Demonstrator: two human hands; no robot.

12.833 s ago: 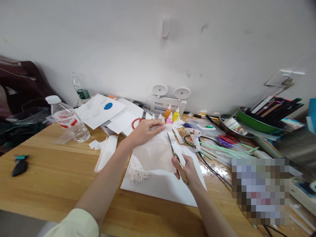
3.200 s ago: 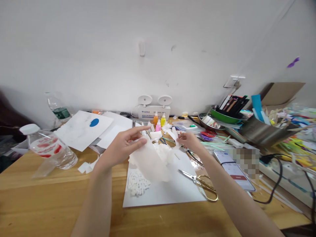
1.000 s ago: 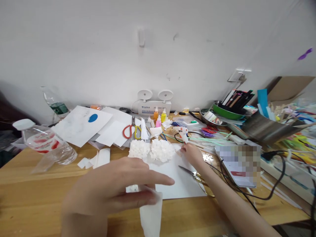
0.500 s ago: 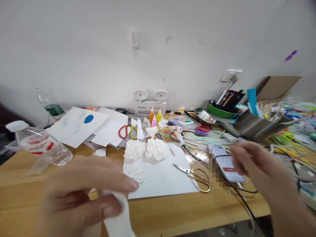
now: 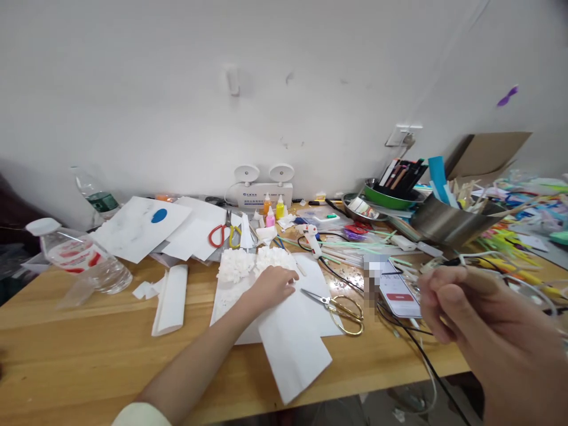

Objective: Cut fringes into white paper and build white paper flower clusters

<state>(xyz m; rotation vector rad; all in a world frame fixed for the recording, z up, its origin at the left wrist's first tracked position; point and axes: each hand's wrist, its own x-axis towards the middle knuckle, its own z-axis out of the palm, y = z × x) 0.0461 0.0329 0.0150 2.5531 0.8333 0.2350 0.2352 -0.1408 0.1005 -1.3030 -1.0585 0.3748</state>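
Observation:
My left hand [image 5: 276, 288] reaches over the white sheet [image 5: 315, 275] and holds the top end of a long white paper strip [image 5: 295, 349], which hangs down past the sheet's front edge. Just behind that hand are two fluffy white paper clusters [image 5: 235, 265]. Raised at the right, my right hand [image 5: 483, 319] has its fingers curled with thumb near fingertips; what it holds, if anything, is too small to make out. Gold-handled scissors [image 5: 348, 315] lie on the sheet's right edge. A folded white paper [image 5: 171, 300] rests on the wood at the left.
Beyond the sheet are red and yellow pliers [image 5: 224, 235], small paint bottles [image 5: 270, 219] and a glue gun [image 5: 312, 239]. A phone [image 5: 397, 287] with black cables lies at the right. A clear bottle [image 5: 82, 257] leans at the left. Behind stands a green bowl of pens [image 5: 393, 198].
My left hand has moved from the near left to the sheet, bringing the paper strip with it. The folded paper at the left is now uncovered. My right hand has come slightly nearer.

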